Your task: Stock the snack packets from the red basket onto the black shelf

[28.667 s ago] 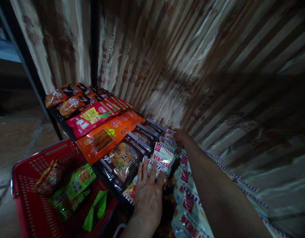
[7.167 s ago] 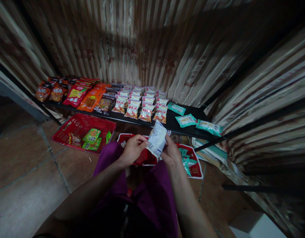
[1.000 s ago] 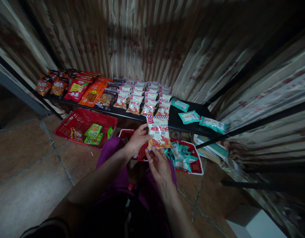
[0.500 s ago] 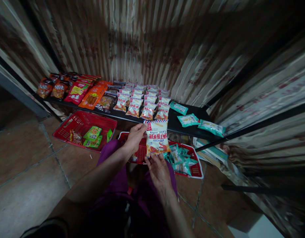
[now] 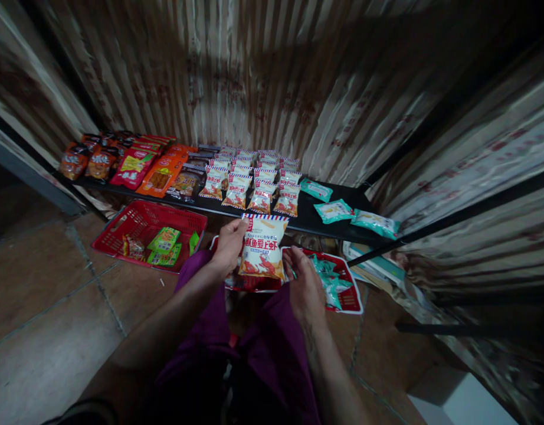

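Observation:
In the head view a white and orange snack bag (image 5: 264,247) hangs in front of the shelf. My left hand (image 5: 229,242) pinches it at its upper left corner. Just right of the bag is my right hand (image 5: 305,277), its fingers apart and curved toward the bag's side, with a small gap between. Several matching snack bags (image 5: 238,190) stand in rows on the black shelf (image 5: 314,219) behind. Below the held bag, a red basket (image 5: 258,284) is mostly hidden by the bag and my hands.
Orange, red and dark snack packs (image 5: 134,166) line the shelf's left part. Teal packets (image 5: 334,211) lie at its right. A red basket (image 5: 104,236) with green packets stands at left; teal packets (image 5: 335,283) fill a basket at right. A black metal bar (image 5: 453,214) slants across the right.
My right hand has let go of the bag's lower edge and moved right. The bag, still in my left hand, has shifted a little left.

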`<state>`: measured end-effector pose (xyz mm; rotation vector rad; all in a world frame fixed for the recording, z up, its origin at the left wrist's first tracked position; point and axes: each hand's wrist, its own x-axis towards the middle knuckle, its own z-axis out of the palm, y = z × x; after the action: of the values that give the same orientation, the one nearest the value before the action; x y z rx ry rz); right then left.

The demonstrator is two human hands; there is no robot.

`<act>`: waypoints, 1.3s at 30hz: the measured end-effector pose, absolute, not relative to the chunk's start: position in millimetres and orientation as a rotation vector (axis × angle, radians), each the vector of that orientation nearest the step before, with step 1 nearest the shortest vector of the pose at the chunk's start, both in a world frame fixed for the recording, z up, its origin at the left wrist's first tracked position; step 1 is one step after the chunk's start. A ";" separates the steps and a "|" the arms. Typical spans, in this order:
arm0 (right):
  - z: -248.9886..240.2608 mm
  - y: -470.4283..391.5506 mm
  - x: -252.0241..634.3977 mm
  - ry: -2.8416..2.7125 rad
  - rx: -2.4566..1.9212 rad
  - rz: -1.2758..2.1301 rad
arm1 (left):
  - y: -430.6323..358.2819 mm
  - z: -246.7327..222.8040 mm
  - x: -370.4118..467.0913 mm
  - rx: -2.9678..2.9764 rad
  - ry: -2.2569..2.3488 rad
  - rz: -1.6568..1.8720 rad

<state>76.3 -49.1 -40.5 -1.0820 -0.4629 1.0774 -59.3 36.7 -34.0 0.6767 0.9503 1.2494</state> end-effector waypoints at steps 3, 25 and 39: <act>-28.6 -36.2 84.1 -0.571 -1.147 1.057 | 32.9 -35.3 -57.3 0.702 0.933 1.243; -32.7 1.6 84.6 -0.483 -1.187 0.743 | -7.0 -48.9 -66.6 0.652 0.778 0.842; -32.7 4.5 97.2 -0.489 -1.182 0.859 | -3.3 -58.0 -60.0 0.619 0.830 0.993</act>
<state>97.2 4.5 -32.7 -1.1818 -0.4894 0.8592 -60.0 -3.3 -58.0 0.6190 0.8302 0.9934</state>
